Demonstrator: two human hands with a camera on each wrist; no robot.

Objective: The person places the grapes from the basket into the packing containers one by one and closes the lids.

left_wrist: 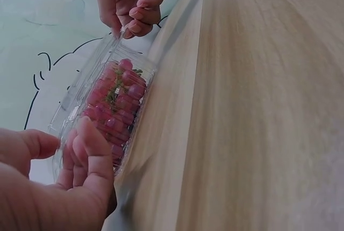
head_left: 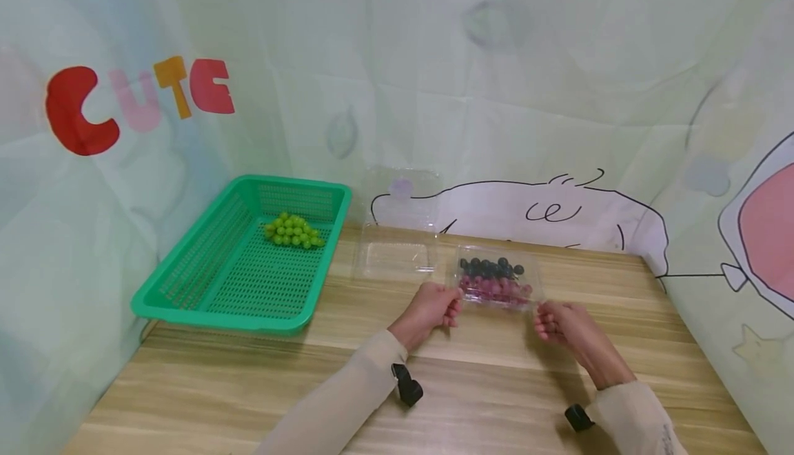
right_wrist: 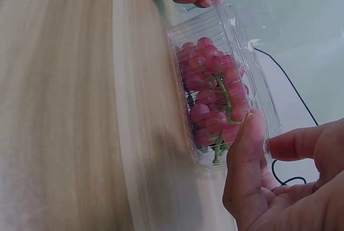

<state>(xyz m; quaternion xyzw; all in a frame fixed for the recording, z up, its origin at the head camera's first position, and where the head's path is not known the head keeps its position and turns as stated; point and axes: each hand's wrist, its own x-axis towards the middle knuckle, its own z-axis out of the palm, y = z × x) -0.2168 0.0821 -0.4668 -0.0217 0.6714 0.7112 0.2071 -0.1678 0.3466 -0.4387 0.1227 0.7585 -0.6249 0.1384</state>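
Note:
A clear plastic clamshell box [head_left: 529, 270] sits on the table with its lid lying over it. Inside are red grapes [head_left: 496, 288] along the near side and dark grapes [head_left: 486, 269] behind them. My left hand [head_left: 429, 311] pinches the rim at the box's near left corner. At the near right corner my right hand [head_left: 567, 327] pinches the rim between thumb and fingers. The right wrist view shows the red grapes [right_wrist: 207, 80] with green stems through the clear wall; the dark ones are mostly hidden there.
Left of the box, a second clear clamshell box [head_left: 397, 258] stands with its lid raised against the wall sheet. A green plastic basket [head_left: 229, 320] at the left holds a bunch of green grapes [head_left: 291, 231]. Printed sheets [head_left: 403, 62] hang behind the wooden table [head_left: 484, 386].

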